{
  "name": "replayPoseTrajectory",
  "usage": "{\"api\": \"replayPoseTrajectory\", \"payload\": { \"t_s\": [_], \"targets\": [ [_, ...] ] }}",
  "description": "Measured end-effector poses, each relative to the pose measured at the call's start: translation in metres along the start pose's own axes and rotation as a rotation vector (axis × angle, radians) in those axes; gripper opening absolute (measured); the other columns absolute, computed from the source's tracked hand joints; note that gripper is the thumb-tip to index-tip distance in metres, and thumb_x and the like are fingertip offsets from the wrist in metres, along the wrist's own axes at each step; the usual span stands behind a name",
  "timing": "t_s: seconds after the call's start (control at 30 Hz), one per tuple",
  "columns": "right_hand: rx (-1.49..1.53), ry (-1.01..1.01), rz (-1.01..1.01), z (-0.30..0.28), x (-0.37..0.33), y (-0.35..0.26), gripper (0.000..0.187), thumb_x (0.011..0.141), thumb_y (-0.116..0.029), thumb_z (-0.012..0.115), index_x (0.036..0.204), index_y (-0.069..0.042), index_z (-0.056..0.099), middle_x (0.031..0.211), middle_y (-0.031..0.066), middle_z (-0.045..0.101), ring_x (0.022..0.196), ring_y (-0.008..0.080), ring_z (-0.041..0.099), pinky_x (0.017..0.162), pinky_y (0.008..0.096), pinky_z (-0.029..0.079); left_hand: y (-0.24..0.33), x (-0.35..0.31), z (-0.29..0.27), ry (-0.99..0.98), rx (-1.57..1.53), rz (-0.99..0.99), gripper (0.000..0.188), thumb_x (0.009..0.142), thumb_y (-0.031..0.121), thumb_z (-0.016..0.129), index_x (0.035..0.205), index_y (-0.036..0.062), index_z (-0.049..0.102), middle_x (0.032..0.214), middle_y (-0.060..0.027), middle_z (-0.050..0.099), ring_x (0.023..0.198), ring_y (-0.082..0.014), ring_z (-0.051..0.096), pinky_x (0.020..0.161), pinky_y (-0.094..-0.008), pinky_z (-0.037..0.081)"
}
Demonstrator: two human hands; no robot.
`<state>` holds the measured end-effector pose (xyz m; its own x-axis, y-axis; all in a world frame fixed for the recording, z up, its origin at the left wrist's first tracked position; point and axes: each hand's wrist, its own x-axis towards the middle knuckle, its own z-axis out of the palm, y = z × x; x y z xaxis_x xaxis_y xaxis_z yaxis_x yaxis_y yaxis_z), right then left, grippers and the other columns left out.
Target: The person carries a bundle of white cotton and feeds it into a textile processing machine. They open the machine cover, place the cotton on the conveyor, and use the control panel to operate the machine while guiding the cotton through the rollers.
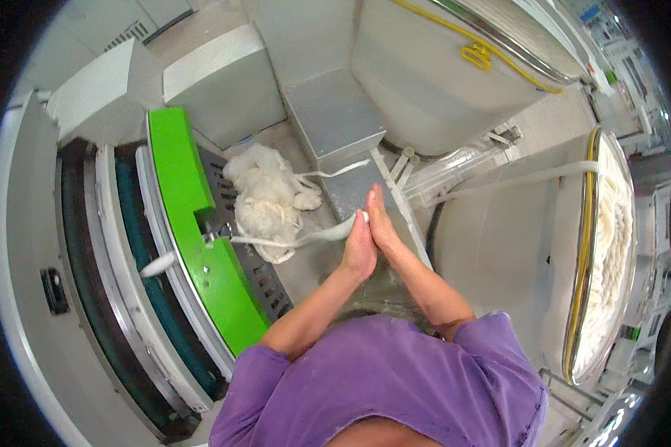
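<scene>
My left hand (361, 249) and my right hand (381, 216) are pressed palm to palm, fingers stretched out and pointing away from me. Between them they hold a white fibre sliver (306, 241), a soft rope-like strand. From my hands it runs left to a small metal guide (218, 234) on a green machine panel (188, 201). A short thick piece of sliver (159, 264) shows on the panel's far side. Left of my hands lies a fluffy heap of white fibre (268, 197), with a loose strand trailing to the right.
At right stands a tall can (514, 246) full of coiled sliver (611, 246); a strand (522, 179) hangs over its rim toward my hands. Another can (425, 74) with a yellow cord (476, 54) is behind. A grey metal box (335, 112) stands ahead.
</scene>
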<state>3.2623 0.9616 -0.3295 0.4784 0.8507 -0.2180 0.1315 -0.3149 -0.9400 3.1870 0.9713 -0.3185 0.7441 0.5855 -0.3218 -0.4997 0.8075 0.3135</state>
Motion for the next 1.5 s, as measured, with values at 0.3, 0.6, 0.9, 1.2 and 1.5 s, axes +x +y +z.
{"api": "replayPoseTrajectory", "payload": {
  "t_s": [0.3, 0.6, 0.9, 1.2, 1.5],
  "targets": [
    [0.290, 0.067, 0.128, -0.116, 0.111, 0.006, 0.068, 0.098, -0.042, 0.029, 0.143, 0.007, 0.014, 0.151, 0.0263, 0.010, 0.142, 0.0372, 0.007, 0.115, 0.0423, 0.004, -0.023, 0.121, 0.100, 0.165, 0.151, -0.153, 0.068, 0.096, 0.055, 0.030, 0.146, 0.0092, 0.023, 0.148, -0.0032, 0.029, 0.135, -0.0201, 0.028, 0.111, -0.0356, 0.021],
    [-0.029, -0.036, -0.060, -0.226, 0.193, -0.114, 0.062, 0.098, -0.035, 0.032, 0.142, 0.007, 0.019, 0.150, 0.0266, 0.012, 0.141, 0.0381, 0.009, 0.115, 0.0425, 0.010, -0.002, 0.210, 0.255, 0.067, 0.121, -0.084, 0.068, 0.096, 0.056, 0.030, 0.145, 0.0091, 0.027, 0.146, -0.0056, 0.033, 0.133, -0.0202, 0.032, 0.111, -0.0323, 0.020],
    [-0.225, -0.141, -0.242, -0.222, 0.209, -0.273, 0.065, 0.098, -0.042, 0.030, 0.146, -0.001, 0.013, 0.152, 0.0229, 0.007, 0.141, 0.0386, 0.006, 0.114, 0.0468, 0.005, 0.087, 0.198, 0.339, 0.159, -0.117, 0.124, 0.058, 0.099, 0.046, 0.034, 0.142, 0.0070, 0.031, 0.142, -0.0037, 0.037, 0.130, -0.0188, 0.036, 0.108, -0.0336, 0.026],
    [-0.486, -0.043, -0.571, -0.223, 0.292, -0.436, 0.040, 0.086, -0.036, 0.057, 0.109, -0.004, 0.060, 0.112, 0.0168, 0.059, 0.108, 0.0356, 0.051, 0.091, 0.0451, 0.041, 0.189, 0.212, 0.396, 0.070, 0.213, 0.444, 0.041, 0.101, 0.029, 0.037, 0.122, -0.0048, 0.047, 0.118, -0.0100, 0.055, 0.108, -0.0187, 0.051, 0.097, -0.0341, 0.037],
    [-0.781, -0.436, -0.897, -0.266, 0.291, -0.608, 0.018, 0.073, -0.022, 0.065, 0.083, -0.006, 0.065, 0.083, 0.0104, 0.061, 0.085, 0.0308, 0.059, 0.073, 0.0417, 0.049, 0.277, 0.224, 0.493, 0.097, 0.818, 0.865, 0.024, 0.094, 0.015, 0.054, 0.101, -0.0074, 0.060, 0.097, -0.0025, 0.061, 0.089, -0.0061, 0.052, 0.078, -0.0231, 0.043]
  ]
}}
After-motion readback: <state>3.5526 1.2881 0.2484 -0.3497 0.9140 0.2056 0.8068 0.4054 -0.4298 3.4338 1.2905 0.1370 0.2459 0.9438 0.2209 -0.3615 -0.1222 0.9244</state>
